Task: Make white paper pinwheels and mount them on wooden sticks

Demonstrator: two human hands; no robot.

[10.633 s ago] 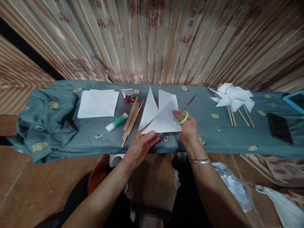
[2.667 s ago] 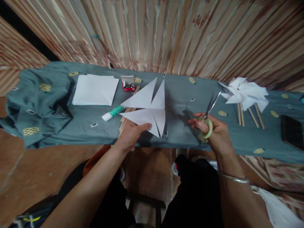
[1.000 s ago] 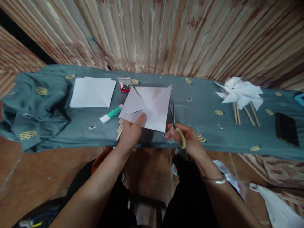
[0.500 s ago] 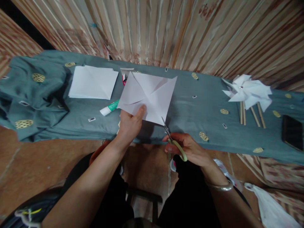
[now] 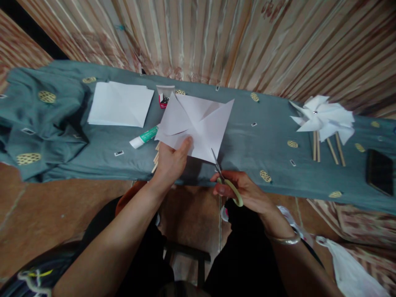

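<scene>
A square sheet of white paper [image 5: 198, 128], creased along its diagonals and slit inward from some corners, is pinched along its near edge by my left hand [image 5: 173, 163], thumb on top. My right hand [image 5: 239, 187] is closed round the pale green handles of a pair of scissors [image 5: 230, 187]. The blades reach over the paper's near right corner. How far the lower blade passes beneath the sheet is hidden. A green and white glue stick [image 5: 144, 137] lies left of the paper, and several thin wooden sticks [image 5: 155, 159] show partly behind my left hand.
On the cloth-covered bench [image 5: 272, 123] are a stack of white paper [image 5: 120, 104], a small red and white box [image 5: 165, 99] of metal pins, white paper pinwheels [image 5: 324, 117] on sticks, and a dark phone [image 5: 380, 171]. A pleated curtain [image 5: 198, 41] hangs behind.
The scissor blades have moved slightly further in over the near right corner of the paper. The paper sits slightly further right, uncovering more of the pin box and sticks.
</scene>
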